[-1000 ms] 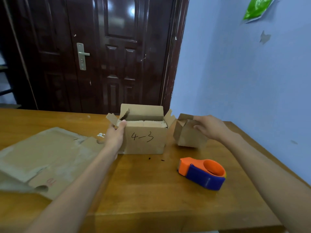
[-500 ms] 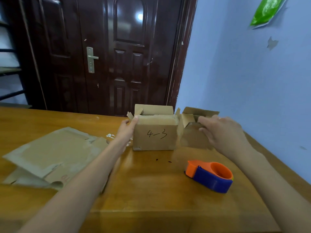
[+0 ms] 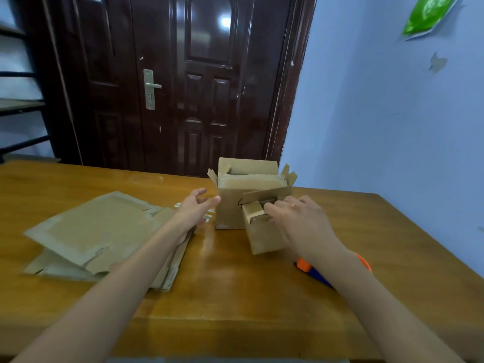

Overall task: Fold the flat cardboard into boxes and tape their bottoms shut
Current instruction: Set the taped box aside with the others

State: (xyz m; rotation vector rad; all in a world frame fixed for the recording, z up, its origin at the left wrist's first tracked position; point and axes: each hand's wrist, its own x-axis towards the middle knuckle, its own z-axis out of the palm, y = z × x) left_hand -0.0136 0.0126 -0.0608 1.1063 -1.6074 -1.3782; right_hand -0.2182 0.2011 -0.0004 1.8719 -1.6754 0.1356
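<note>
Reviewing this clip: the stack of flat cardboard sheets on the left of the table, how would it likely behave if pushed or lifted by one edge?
The flat cardboard sheets are probably light and fairly stiff, yet their creases and cut flaps suggest that a sheet lifted by one edge would sag or hinge. They lie loosely fanned, so a push would likely slide the top sheet off the others on the smooth wooden table.

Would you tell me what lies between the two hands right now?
In the head view, only bare table and the larger box's left corner separate the left hand from the right hand.
</note>
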